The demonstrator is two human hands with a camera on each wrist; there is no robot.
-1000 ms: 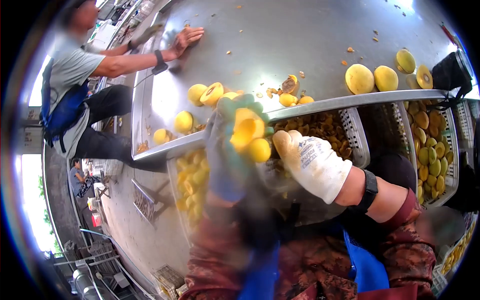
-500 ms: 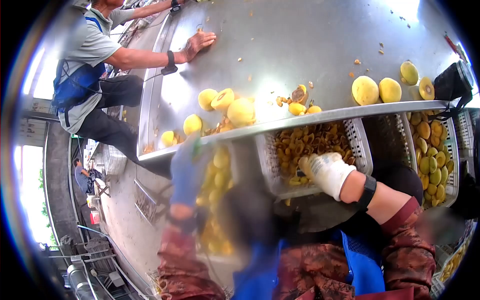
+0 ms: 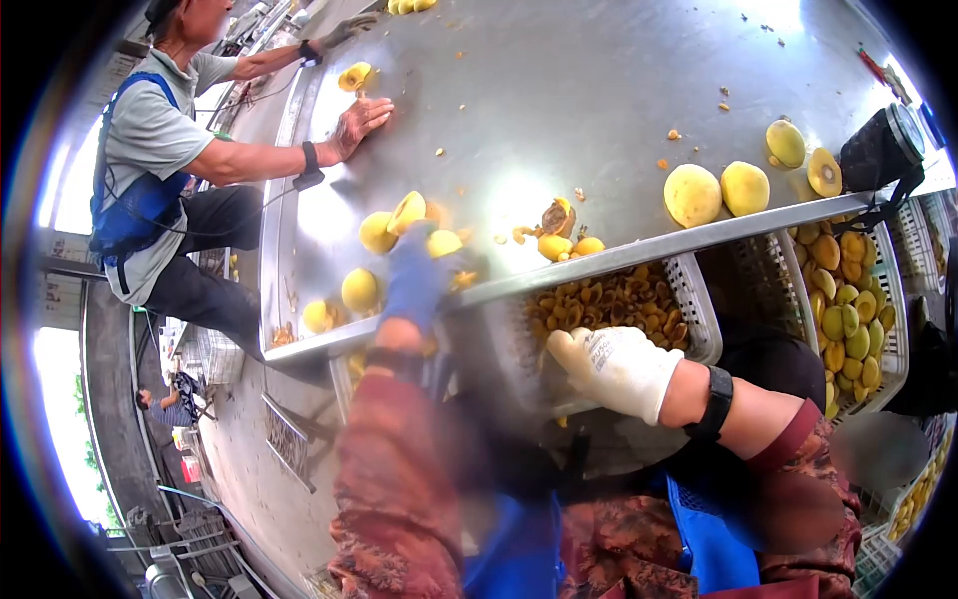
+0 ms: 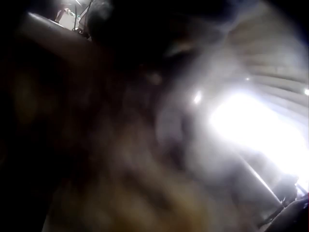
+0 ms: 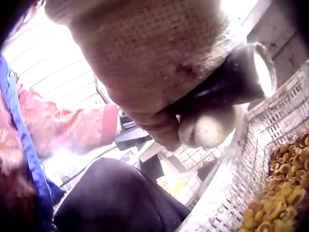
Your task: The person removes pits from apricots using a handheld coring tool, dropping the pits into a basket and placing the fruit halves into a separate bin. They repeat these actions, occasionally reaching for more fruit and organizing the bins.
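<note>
Now, right hand (image 3: pixel 617 369): white-gloved, curled round a black hollow cylinder (image 5: pixel 227 79), just beside white perforated plastic basket (image 3: pixel 704 309) of brownish-yellow scraps (image 3: pixel 619 307).
Left hand (image 3: pixel 411 278): blue-gloved, blurred, grip can't be told; near round yellow fruit (image 3: pixel 377 233) on grey metal table (image 3: pixel 559 100).
Table edge (image 3: pixel 639 250): fruit along it, rightmost showing a cut face (image 3: pixel 824 172).

Can see a worker (image 3: pixel 150 190) in a grey shirt (image 3: pixel 180 130) upper left, plus some other person (image 3: pixel 176 407) way in back near a red bucket (image 3: pixel 190 467). Also got a black canister (image 3: pixel 880 150) over right and a slatted rack (image 3: pixel 287 442) chilling on the floor (image 3: pixel 236 424).
</note>
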